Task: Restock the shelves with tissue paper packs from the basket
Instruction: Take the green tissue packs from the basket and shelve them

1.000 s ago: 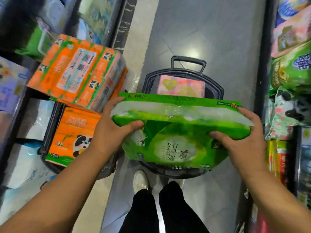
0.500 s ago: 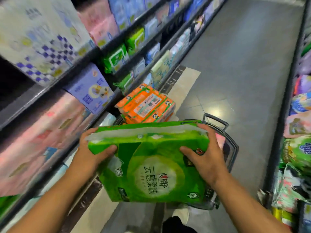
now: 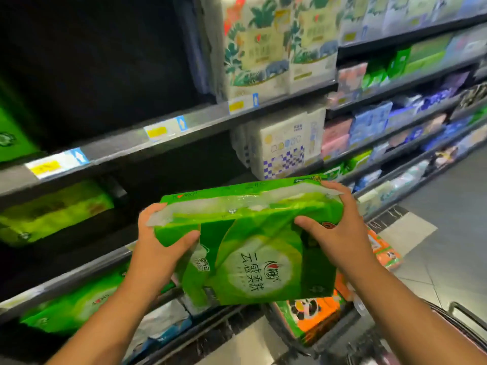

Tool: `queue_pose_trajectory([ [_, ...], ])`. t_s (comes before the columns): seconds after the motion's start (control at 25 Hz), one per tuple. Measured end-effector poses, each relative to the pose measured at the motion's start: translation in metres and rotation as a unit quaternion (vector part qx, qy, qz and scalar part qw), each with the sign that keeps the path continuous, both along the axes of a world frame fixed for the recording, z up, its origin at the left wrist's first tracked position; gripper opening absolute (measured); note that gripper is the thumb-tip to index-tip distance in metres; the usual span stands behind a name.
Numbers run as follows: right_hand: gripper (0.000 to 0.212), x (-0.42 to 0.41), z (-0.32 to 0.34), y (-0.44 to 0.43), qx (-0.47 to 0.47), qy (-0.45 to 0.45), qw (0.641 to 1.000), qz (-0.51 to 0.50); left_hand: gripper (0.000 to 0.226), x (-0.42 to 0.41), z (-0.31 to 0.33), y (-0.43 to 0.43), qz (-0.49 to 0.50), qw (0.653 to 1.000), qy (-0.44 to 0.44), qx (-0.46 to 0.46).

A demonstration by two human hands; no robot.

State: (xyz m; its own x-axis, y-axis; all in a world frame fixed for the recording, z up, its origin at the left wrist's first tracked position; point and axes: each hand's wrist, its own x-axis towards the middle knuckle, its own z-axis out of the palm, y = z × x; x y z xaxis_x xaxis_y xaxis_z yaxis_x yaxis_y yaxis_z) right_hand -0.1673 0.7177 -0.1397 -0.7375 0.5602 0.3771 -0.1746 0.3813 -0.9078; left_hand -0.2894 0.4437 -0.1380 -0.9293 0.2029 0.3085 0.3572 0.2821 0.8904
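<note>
I hold a large green tissue pack (image 3: pixel 253 248) in front of the shelving with both hands. My left hand (image 3: pixel 158 246) grips its left end, thumb across the front. My right hand (image 3: pixel 334 230) grips its right end, fingers over the top edge. The pack is at the height of a dark shelf bay (image 3: pixel 171 175) where a matching green pack (image 3: pixel 55 209) lies on the left. Below my right arm, the dark basket (image 3: pixel 458 320) shows only its rim and handle at the bottom right. Orange panda-print packs (image 3: pixel 313 317) sit below the green pack.
The shelf unit (image 3: pixel 184 122) runs from left to far right, with yellow price tags on its edge. White floral packs (image 3: pixel 258 48) stand on the upper shelf, checked white packs (image 3: pixel 287 143) below them. More green packs (image 3: pixel 71 309) fill the bottom shelf. Grey aisle floor (image 3: pixel 453 233) lies to the right.
The pack has risen from over the basket to shelf height, and my view has turned from the floor and basket to the left-hand shelves. Both hands kept their grip.
</note>
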Motion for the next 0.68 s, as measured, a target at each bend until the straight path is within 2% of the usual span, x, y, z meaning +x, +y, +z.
queue_pose_trajectory([
  [0.2, 0.071, -0.039, 0.076, -0.055, 0.039, 0.1, 0.992, 0.059, 0.072, -0.012, 0.083, -0.067, 0.07, 0.992, 0.105, 0.027],
  [0.36, 0.084, -0.068, 0.134, -0.079, 0.095, 0.1, 0.977, 0.161, 0.069, -0.022, 0.14, -0.104, 0.107, 0.978, 0.175, 0.045],
  [0.48, 0.088, -0.088, 0.168, -0.085, 0.122, 0.11, 0.97, 0.178, 0.068, -0.031, 0.167, -0.12, 0.128, 0.966, 0.217, 0.055],
  [0.68, 0.088, -0.128, 0.204, -0.098, 0.113, 0.239, 0.943, 0.204, 0.067, -0.029, 0.21, -0.123, 0.173, 0.931, 0.315, 0.063],
])
